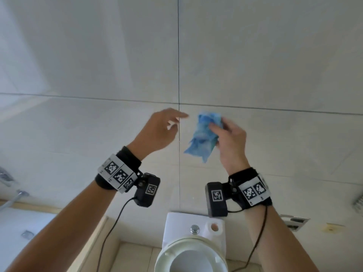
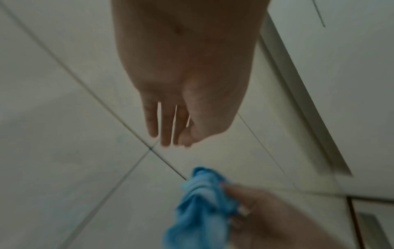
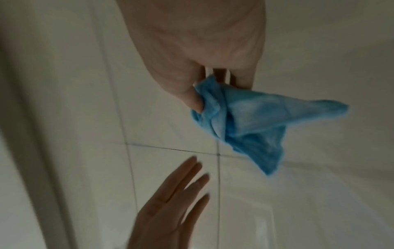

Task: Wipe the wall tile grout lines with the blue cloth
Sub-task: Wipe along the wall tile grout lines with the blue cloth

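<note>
A person's left hand, fingers straight, loosely spread and holding nothing, is raised in front of a pale tiled wall, its fingertips near the vertical grout line; it is probably free to steady or regrip the cloth. Just to its right, not touching it, the blue cloth hangs bunched and crumpled from the right hand, pinched between thumb and curled fingers, its loose end trailing down below the grip. The cloth sits just below the crossing of the vertical and horizontal grout line, seemingly not yet against the wall, likely held ready to wipe.
</note>
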Demonstrator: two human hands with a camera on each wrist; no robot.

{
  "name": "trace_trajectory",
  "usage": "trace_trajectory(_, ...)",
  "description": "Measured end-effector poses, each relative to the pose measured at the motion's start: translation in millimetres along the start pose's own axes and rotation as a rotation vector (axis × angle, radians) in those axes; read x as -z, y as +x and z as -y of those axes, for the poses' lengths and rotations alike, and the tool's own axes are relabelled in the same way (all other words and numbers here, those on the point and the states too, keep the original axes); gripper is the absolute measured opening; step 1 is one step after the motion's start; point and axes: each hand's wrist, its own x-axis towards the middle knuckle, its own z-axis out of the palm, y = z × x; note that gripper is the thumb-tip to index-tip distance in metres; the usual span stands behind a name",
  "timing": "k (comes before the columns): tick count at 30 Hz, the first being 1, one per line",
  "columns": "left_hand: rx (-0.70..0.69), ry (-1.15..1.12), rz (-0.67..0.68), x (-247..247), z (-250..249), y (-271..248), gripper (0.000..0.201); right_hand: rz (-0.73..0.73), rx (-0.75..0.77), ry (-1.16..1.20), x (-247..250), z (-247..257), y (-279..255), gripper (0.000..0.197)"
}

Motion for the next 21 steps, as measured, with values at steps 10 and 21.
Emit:
trace_trajectory(10,0.031,0.504,-0.384,43.6,24.0,92.6,0.090,-0.630,1.098,-0.615,-16.5,105.1,138.4,0.040)
trace_trajectory(21,-0.032,0.520,-0.394,53.6,41.6,99.1,0.103,-0.209,1.442,-0.887,-114.2,161.8,152.7,0.044)
